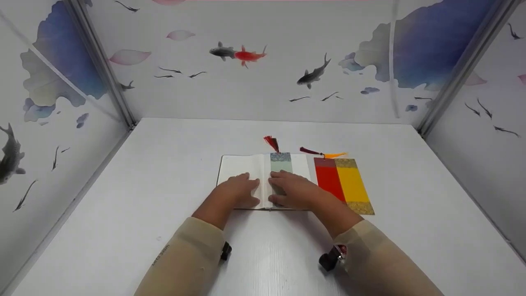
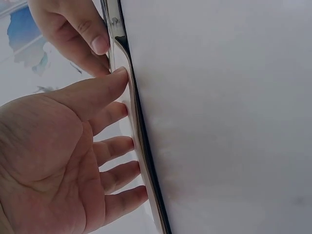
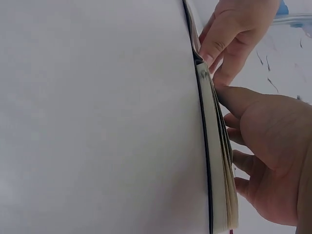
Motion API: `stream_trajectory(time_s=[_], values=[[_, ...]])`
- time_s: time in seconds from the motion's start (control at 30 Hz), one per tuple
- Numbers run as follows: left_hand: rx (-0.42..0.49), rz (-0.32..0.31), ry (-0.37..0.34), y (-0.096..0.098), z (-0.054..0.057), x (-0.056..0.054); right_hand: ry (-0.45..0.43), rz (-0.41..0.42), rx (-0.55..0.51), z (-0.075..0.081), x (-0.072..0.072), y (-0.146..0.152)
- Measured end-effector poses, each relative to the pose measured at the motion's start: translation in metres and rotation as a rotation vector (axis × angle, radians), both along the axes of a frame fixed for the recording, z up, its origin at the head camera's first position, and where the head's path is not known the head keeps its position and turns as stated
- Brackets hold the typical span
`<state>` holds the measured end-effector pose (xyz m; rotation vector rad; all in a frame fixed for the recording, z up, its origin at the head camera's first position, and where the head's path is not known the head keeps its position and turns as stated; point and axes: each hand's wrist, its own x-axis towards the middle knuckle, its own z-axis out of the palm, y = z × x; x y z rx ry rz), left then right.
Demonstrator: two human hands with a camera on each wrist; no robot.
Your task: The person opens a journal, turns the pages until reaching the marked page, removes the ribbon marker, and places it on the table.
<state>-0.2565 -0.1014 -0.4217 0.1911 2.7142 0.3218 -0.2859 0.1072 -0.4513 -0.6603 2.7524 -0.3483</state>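
White tabletop [image 1: 123, 213], left grip [image 1: 238, 191], right grip [image 1: 296, 190], palms down — both unclenched — on open notebook [image 1: 240, 164]

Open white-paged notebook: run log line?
notebook: open; left hand: on left page; right hand: on pale green tasselled bookmark; red bookmark, yellow bookmark: beside notebook

My notebook [image 1: 240, 164] is showing white pages and a black cover edge; my pale green bookmark [image 1: 282, 165] is wearing a mottled blue-grey band, its tassel [image 1: 271, 143] mixing red and black. I'm also seeing a red bookmark [image 1: 330, 179] with a maroon top and a yellow bookmark [image 1: 352, 183] with speckled gold bands. My sleeves [image 1: 189, 259] are showing beige, the table [image 1: 102, 205] plain white, the white wall [image 1: 263, 90] displaying blue-grey leaf shapes, pink petals, dark and red fish.
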Motion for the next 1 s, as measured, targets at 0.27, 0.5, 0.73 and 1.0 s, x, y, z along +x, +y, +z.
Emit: stream_trajectory(time_s=[0.27, 0.5, 0.73, 1.0], values=[[0.008, 0.003, -0.009, -0.001, 0.000, 0.000, -0.016, -0.035, -0.014, -0.001, 0.002, 0.026], [0.000, -0.015, -0.009, -0.001, -0.002, 0.000, -0.039, -0.086, -0.024, 0.001, 0.006, 0.044], [0.006, -0.009, -0.014, -0.001, -0.003, 0.000, -0.032, -0.153, -0.080, 0.004, 0.007, 0.046], [0.000, -0.007, -0.025, 0.000, -0.001, 0.001, 0.116, -0.402, -0.070, 0.009, -0.007, 0.035]])
